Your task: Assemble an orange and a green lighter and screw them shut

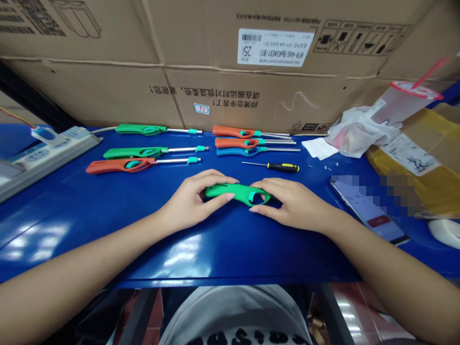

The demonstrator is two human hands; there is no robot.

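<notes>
A green utility lighter point(240, 193) with a teal trigger is held level just above or on the blue table, its metal tube not visible. My left hand point(199, 197) is closed around its handle end, thumb in front and fingers behind. My right hand point(291, 203) grips the other end by the trigger loop and hides what lies beyond it. Behind my hands lies a screwdriver point(283, 167) with a black and yellow handle. To the left rest an orange lighter point(118, 166) and two green lighters point(125, 152). Two orange lighters point(230, 143) and a blue lighter point(235, 152) lie at the back centre.
A large cardboard box point(215, 48) walls off the back. A power strip point(46, 153) is at the left. On the right are a white tissue point(319, 148), small screws, a phone point(370, 213), a bagged drink cup point(402, 103), a yellow-taped parcel point(431, 172) and a white mouse point(445, 232).
</notes>
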